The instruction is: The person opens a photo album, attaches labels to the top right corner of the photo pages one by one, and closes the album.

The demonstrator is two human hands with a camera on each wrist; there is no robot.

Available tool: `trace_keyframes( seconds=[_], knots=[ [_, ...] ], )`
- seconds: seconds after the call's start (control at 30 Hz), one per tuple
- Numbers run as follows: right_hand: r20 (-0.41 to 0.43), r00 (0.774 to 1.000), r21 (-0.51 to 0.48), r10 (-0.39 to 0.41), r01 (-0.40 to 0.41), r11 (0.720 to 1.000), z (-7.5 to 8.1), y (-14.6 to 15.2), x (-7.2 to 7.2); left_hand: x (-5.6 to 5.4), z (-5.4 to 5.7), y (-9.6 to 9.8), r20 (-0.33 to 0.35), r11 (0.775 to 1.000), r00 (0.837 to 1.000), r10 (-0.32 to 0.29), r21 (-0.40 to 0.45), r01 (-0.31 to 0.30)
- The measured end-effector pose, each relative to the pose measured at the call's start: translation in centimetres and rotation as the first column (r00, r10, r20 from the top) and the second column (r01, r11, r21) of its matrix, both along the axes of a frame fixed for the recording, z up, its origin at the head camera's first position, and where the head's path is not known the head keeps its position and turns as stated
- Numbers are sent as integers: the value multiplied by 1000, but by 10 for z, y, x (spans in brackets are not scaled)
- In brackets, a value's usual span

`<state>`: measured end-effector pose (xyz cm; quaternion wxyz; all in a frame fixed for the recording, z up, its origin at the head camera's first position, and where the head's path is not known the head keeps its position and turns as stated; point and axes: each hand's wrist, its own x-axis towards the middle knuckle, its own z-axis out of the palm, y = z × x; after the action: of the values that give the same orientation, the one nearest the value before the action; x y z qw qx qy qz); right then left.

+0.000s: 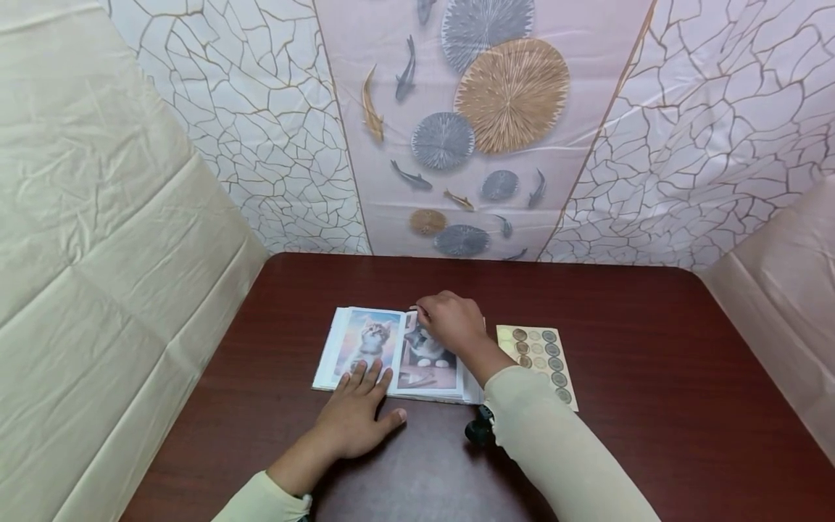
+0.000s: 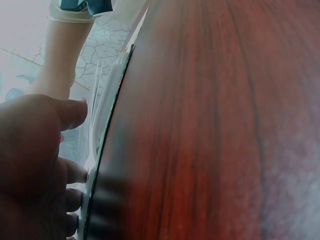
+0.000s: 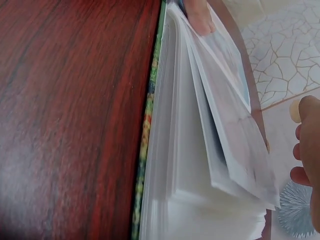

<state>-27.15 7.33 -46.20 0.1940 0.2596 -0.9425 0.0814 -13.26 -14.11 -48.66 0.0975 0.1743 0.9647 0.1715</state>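
Note:
A photo album point(image 1: 399, 348) lies open on the table, a kitten photo point(image 1: 368, 337) on its left page and a grey-and-white cat photo point(image 1: 427, 355) on its right. My left hand point(image 1: 355, 409) rests with spread, straight fingers on the lower edge of the left page. Over the top of the right page, my right hand point(image 1: 451, 319) has its fingers curled in. It pinches a small pale round sticker point(image 3: 295, 111) at the thumb tip; its printed face is hidden. Loose page edges point(image 3: 220, 165) fan upward in the right wrist view.
Right of the album lies a cream sheet of round coin-like stickers point(image 1: 537, 366), partly behind the right forearm. A black wrist camera point(image 1: 479, 428) hangs below the right sleeve. The dark red table point(image 1: 652, 377) meets patterned cloth walls point(image 1: 261, 130).

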Motion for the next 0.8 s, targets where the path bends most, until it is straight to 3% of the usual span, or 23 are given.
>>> trace_keyframes(
  seconds=[0.33,0.8],
  knots=[
    [63,998,40,-11,9,999,-7,-10,-4,3,0,-2,6,1000,1000,-4,9,4],
    [48,999,23,-6,5,1000,-9,-18,-8,0,-1,-2,-3,1000,1000,-11,-1,11]
  ],
)
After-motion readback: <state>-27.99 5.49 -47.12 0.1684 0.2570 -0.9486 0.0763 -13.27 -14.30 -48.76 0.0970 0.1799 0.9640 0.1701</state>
